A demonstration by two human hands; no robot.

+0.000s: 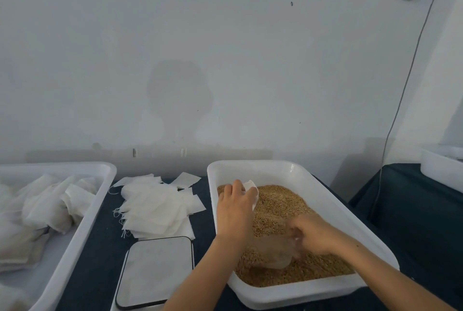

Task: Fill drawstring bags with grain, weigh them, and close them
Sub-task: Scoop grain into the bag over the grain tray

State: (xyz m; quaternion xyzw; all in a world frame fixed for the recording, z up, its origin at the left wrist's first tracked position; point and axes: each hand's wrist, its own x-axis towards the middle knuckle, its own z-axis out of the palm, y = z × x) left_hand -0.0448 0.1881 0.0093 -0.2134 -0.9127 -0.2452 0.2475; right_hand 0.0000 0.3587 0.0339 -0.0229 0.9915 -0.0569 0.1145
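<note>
Two hands over the grain tray (295,293), near edge of the tabletop (100,248). Right hand (317,234) is curled round a clear scoop (273,253), which sits low in the grain (283,208); motion blur there, so the exact finger wrap is a guess. Left hand (234,206) pinches a small white bag (251,191) at the far-left of the grain, just above the surface. Can't tell if the bag mouth is open.

Scale (156,270) sits just left of the tray, platform bare. Beyond it, a loose pile of empty bags (155,208) with strings trailing. Far left, a second tray (82,230) holds filled-looking bags (47,208).

Judgement: scooping step, pour not yet started.

Risks:
- Bag mouth collapses under a one-hand pinch, so grain misses and falls back.
- Pour drifts past the tray's left wall, grain lands on the tabletop or scale and skews the reading.
- Overfull scoop overshoots the bag, forcing a re-weigh.
- Grain catches in the drawstring channel, so the bag closes badly.
</note>
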